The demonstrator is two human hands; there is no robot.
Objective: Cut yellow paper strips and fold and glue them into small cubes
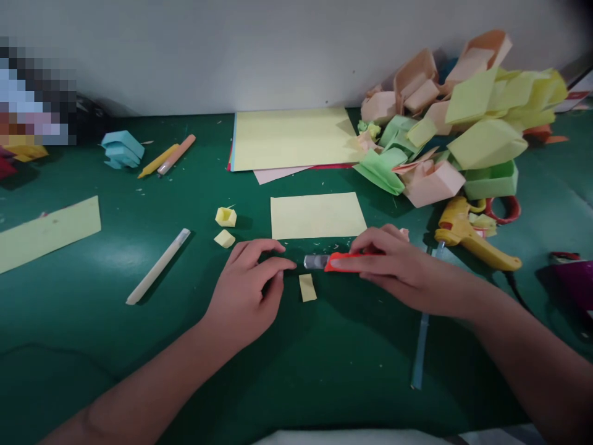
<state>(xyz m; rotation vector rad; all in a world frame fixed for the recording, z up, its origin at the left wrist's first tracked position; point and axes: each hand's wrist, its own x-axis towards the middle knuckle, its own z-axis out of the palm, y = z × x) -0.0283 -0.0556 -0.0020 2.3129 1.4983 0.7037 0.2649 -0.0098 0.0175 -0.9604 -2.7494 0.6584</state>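
The right hand [401, 269] grips a red cutter [345, 262], left hand [250, 287] unclenched, over a green table [343, 383] against a grey wall [204, 55].

The green table [343, 364] was flecked with tiny paper scraps. At its upper middle lay a stack of coloured sheets [296, 139], pale yellow uppermost, and in the centre a single cream sheet [317, 216] rested flat, with a small paper slip [307, 288] below it. Left of centre sat a tiny yellow paper cup [227, 222] just above a tiny folded piece [225, 239]. A white stick [157, 267] slanted farther left; a pale strip [50, 232] crossed the left edge. Blue folded paper [123, 148] stood upper left. Folded paper boxes [433, 180] crowded the upper right, above a yellow glue gun [456, 220].
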